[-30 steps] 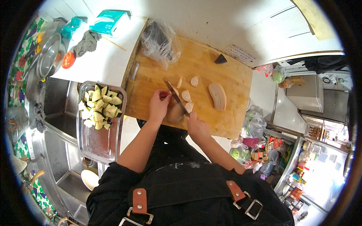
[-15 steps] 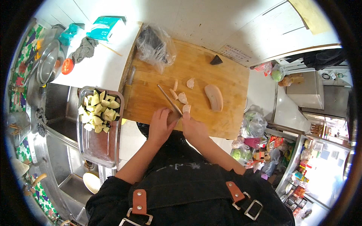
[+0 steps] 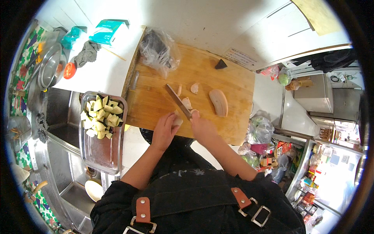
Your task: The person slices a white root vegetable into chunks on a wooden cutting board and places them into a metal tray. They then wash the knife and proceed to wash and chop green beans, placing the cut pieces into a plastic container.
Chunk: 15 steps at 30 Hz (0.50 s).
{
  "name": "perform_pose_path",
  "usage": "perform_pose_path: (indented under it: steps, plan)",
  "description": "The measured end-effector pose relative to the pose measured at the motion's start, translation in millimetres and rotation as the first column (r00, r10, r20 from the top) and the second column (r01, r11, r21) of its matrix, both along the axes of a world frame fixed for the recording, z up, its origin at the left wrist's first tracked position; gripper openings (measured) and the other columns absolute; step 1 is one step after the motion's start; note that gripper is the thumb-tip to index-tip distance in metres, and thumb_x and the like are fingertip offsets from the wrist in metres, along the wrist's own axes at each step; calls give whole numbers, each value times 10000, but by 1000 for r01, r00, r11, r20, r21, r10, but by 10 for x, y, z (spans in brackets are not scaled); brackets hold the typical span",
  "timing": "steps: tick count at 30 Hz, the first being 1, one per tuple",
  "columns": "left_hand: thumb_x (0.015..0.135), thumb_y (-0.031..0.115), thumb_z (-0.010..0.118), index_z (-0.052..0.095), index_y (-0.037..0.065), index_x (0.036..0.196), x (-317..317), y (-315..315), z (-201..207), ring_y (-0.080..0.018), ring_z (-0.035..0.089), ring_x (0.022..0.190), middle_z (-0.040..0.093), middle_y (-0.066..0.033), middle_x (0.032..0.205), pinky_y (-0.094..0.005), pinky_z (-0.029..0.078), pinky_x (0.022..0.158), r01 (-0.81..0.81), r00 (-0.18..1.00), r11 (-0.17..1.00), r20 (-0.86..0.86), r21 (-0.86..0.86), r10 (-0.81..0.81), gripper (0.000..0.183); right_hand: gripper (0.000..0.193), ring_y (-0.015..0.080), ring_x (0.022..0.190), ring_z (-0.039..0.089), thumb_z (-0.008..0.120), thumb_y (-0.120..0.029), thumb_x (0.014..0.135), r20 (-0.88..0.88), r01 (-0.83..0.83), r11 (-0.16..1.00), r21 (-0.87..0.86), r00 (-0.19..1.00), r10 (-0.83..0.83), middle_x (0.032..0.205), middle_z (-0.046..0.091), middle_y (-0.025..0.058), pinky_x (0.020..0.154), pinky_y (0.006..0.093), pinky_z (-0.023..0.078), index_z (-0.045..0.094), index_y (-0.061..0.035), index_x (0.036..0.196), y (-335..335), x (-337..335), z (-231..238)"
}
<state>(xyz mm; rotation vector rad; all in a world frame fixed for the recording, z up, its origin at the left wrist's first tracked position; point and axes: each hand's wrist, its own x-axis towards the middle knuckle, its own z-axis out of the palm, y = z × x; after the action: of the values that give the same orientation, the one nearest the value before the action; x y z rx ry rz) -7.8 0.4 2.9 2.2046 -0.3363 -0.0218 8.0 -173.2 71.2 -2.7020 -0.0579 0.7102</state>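
My right hand (image 3: 203,128) is closed round the handle of a kitchen knife (image 3: 178,100), whose long blade slants up to the left over the wooden cutting board (image 3: 233,85). Beside it, my left hand (image 3: 163,130) grips a pale, whitish chunk of food (image 3: 177,119) at the board's near edge, just left of the blade. Several cut pale pieces (image 3: 194,88) lie around the blade, some partly hidden by it. Right of them rests a larger curved, beige piece (image 3: 218,102); its kind is unclear.
Left of the board, a metal tray (image 3: 99,156) holds eggplant chunks (image 3: 102,117) next to a sink (image 3: 64,113). A clear plastic bag (image 3: 159,50) with something dark and a dark wedge (image 3: 221,64) lie on the board's far side. Bagged vegetables (image 3: 260,130) stand at right.
The knife and right hand have moved slightly right, apart from my left hand. The pale chunk in my left hand now shows clearly. The whole view has shifted a little.
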Motion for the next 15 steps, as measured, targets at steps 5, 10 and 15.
perform_pose_path:
  steps: [5, 10, 15]
  plan:
    - [758, 49, 681, 568, 23, 1100, 56, 22, 92, -337, 539, 1051, 571, -138, 1140, -403, 455, 899, 56, 993, 998, 99, 41, -60, 361, 207, 412, 662, 628, 418, -216, 962, 31, -32, 999, 37, 999, 31, 692, 630, 219, 596, 528, 478, 399, -19, 1021, 164, -137, 248]
    - [757, 28, 663, 581, 26, 1092, 95, 25, 84, -327, 544, 1042, 580, -131, 1123, -396, 461, 888, 84, 988, 996, 128, 15, -85, 345, 209, 404, 664, 632, 416, -198, 959, 2, -31, 1000, -2, 1000, 31, 696, 633, 217, 598, 521, 483, 404, 2, 1016, 223, -158, 231]
    - [770, 28, 656, 588, 26, 1093, 81, 22, 82, -318, 550, 1036, 585, -126, 1124, -388, 465, 883, 64, 990, 998, 123, -8, -63, 331, 208, 404, 664, 637, 409, -169, 948, -34, -30, 999, -17, 999, 30, 696, 632, 226, 601, 508, 496, 405, 20, 1036, 282, -196, 293]
